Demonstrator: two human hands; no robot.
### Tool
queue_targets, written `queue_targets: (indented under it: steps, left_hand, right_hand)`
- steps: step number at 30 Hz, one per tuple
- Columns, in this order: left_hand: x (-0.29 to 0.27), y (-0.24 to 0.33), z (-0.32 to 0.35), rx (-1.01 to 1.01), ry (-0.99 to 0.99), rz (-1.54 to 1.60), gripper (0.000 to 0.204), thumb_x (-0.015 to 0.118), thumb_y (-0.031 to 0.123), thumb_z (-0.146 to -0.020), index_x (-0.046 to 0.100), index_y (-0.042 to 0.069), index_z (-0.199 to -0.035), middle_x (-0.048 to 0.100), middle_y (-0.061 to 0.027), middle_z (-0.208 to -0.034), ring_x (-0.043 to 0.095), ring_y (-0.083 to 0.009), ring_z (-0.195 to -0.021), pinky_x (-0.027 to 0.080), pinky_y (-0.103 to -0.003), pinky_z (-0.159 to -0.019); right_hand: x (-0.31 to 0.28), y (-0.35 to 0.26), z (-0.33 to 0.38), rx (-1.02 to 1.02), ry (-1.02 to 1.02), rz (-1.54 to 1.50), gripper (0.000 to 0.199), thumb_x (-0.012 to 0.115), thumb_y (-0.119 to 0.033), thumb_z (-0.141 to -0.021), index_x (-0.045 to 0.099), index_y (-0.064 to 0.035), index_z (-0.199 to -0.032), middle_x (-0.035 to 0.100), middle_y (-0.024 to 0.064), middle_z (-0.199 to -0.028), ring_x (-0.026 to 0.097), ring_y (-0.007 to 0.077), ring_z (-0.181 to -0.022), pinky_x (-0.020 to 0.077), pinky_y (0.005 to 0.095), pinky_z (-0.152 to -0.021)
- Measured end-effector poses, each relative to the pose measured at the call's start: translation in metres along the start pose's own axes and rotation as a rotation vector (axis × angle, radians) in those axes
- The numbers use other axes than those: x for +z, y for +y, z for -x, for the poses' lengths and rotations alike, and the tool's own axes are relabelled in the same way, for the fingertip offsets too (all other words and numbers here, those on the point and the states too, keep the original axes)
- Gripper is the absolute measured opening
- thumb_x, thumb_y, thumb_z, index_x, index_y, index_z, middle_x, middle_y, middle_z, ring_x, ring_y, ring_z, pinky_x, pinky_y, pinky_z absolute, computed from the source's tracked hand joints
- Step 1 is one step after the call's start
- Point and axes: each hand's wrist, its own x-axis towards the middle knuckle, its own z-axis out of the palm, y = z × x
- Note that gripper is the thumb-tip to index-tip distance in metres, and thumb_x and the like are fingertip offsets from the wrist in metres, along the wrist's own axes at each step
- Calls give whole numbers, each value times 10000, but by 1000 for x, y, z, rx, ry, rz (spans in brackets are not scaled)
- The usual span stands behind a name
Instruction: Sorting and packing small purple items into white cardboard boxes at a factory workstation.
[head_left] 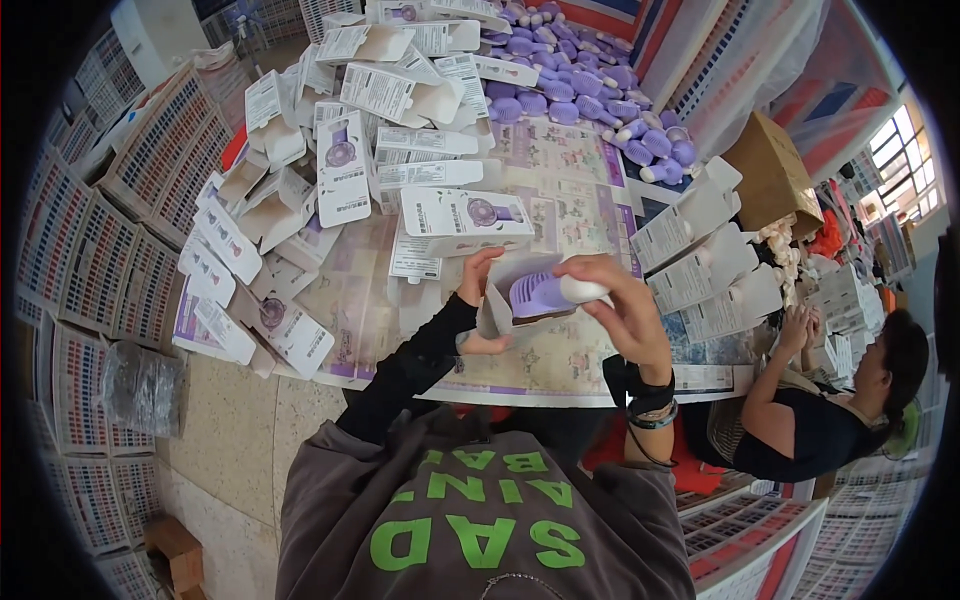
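One head-worn fisheye view looked steeply down from above the person's chest onto the table [560, 375]. The left hand [478, 300] and right hand [625, 305] sat close below, near centre frame; beyond the grip, straight edges curved toward the dark rim.

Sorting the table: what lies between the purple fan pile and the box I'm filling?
In the head view, bare patterned table cover lies between the fan pile and the open box.

A small purple and white fan [548, 292] lies on its side, half inside an open white box [505, 290], above the counter [560, 360].
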Motion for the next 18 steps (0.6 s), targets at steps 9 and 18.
queue_targets:
  steps: [9, 18]
  left_hand:
    - [7, 10, 9, -133, -153, -116, 852, 696, 94, -704, 200, 39, -1395, 404, -172, -1346, 401, -276, -1263, 311, -385, -1048]
    - [1, 7, 8, -241, -201, 57, 789, 698, 134, -727, 226, -10, -1341, 412, -200, -1307, 396, -280, -1256, 321, -393, -1034]
  right_hand:
    - [37, 11, 8, -1, -33, 380, 355, 650, -31, -746, 601, -59, -1097, 557, 134, -1179, 523, 313, -1101, 414, 429, -945]
    - [53, 15, 28, -7, 98, 774, 305, 759, -236, -682, 619, -101, -917, 358, 168, -1386, 345, 360, -1274, 260, 589, -1026]
